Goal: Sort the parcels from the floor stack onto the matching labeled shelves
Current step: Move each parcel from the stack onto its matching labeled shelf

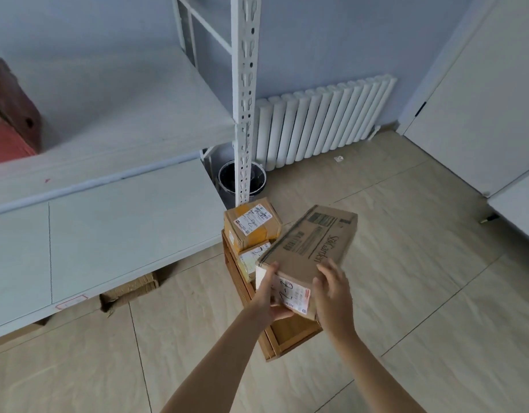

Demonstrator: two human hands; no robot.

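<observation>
I hold a long brown cardboard parcel [311, 248] above a wooden crate [290, 335] on the floor. My left hand [272, 296] grips its near left end, thumb on the white shipping label with handwritten digits. My right hand [334, 296] grips the near right corner. A small yellow-taped parcel [251, 225] with a label sits at the crate's far end, on top of another labelled parcel [251, 257] partly hidden behind the held box. The white shelf [108, 228] with a small red-framed label [72, 302] on its front edge lies to the left.
A white slotted rack post [243, 99] rises just behind the crate. A black bucket [242, 180] stands by it, and a white radiator [322, 120] lines the wall. Flattened cardboard [129, 290] lies under the shelf. A red object [9, 120] sits on the upper shelf.
</observation>
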